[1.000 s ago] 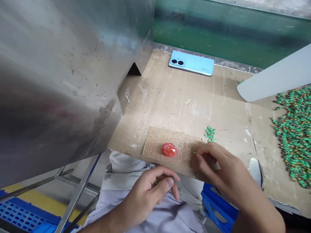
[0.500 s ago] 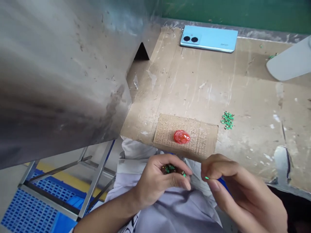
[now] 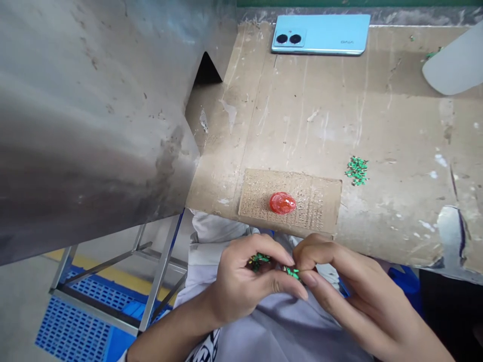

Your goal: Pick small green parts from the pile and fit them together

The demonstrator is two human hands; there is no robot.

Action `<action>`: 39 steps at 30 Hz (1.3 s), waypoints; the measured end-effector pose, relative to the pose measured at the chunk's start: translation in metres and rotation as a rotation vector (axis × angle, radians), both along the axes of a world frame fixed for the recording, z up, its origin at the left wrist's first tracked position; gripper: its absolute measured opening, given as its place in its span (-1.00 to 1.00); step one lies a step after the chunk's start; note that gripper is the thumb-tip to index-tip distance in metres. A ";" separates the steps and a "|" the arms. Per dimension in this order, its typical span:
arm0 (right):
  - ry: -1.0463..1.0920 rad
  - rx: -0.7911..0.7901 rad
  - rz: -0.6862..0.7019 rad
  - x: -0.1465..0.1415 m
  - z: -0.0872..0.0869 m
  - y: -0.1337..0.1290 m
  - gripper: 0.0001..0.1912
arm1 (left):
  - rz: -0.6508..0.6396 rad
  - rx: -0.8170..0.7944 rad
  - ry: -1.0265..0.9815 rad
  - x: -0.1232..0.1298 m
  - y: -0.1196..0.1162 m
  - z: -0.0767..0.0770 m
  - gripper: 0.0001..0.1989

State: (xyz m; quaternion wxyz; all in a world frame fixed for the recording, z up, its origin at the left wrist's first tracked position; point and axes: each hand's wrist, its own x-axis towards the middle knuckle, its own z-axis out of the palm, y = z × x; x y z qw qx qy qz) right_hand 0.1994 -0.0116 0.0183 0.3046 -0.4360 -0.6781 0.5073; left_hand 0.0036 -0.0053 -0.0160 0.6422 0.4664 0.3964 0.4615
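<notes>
My left hand (image 3: 256, 281) is curled around a bunch of small green pieces (image 3: 292, 273), some showing in its palm and some between thumb and fingers. Thumb and index finger of my right hand (image 3: 339, 286) are pinched at the edge of that bunch; what they grip is too small to make out. Just beyond the hands, a glossy red lump (image 3: 282, 202) sits on a cardboard piece (image 3: 309, 206) dotted with shiny spots. A small pile of similar green pieces (image 3: 356, 170) lies on the table to the right.
A light blue phone (image 3: 324, 34) lies at the table's (image 3: 302, 120) back. A white container (image 3: 458, 63) stands at the back right. A large metal panel (image 3: 94, 110) fills the left side. Below it are a metal frame (image 3: 162, 271) and a blue perforated crate (image 3: 71, 322).
My right hand has moved left to my left hand, and its fingertips now meet the green pieces there. The view has shifted slightly, so the table items appear higher.
</notes>
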 end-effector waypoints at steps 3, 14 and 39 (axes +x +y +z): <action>-0.020 0.005 0.028 0.001 0.003 0.003 -0.87 | -0.018 0.025 0.024 -0.001 0.001 0.001 -0.73; -0.025 -0.029 0.117 0.006 0.006 0.009 -0.84 | -0.070 0.067 0.022 -0.002 -0.001 -0.004 -0.81; -0.171 -0.009 0.189 0.012 0.010 0.005 -0.85 | -0.108 0.046 -0.016 -0.004 -0.002 -0.006 -0.81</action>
